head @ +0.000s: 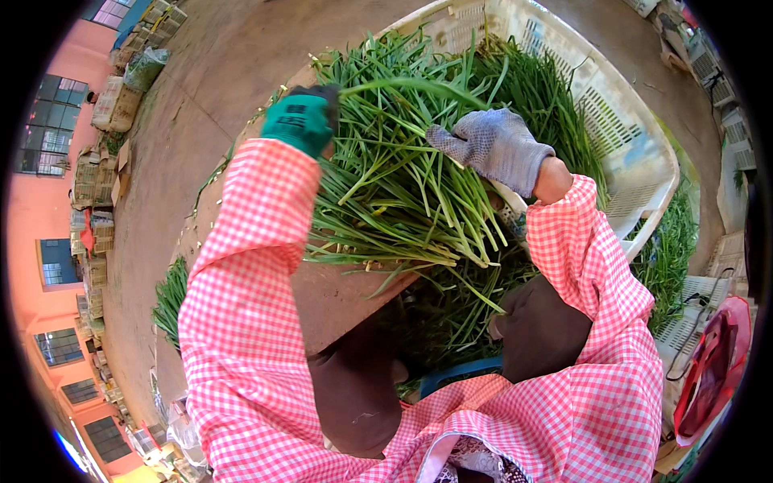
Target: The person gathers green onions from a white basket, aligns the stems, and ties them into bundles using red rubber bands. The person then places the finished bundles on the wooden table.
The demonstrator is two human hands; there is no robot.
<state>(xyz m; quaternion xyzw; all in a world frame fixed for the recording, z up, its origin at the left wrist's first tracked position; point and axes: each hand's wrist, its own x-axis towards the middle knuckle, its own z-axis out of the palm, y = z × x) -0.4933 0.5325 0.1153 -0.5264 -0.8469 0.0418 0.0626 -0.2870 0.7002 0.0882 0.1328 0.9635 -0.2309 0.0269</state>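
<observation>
My left hand, in a green glove with a dark finger part, is closed around the end of a long green leaf. The leaf is blurred and arches right towards my other hand. My right hand, in a grey knitted glove, is over the right side of a large pile of long, flat-leaved greens. Its thumb side points left beside a stalk; whether the fingers grip anything is hidden. Pale stalk ends fan out below it. The pile lies on a brown board before me.
A white plastic crate with more greens stands tilted at the right. Loose leaves lie between my knees, by a blue rim. A red bag is at the lower right. Stacked crates line the left wall.
</observation>
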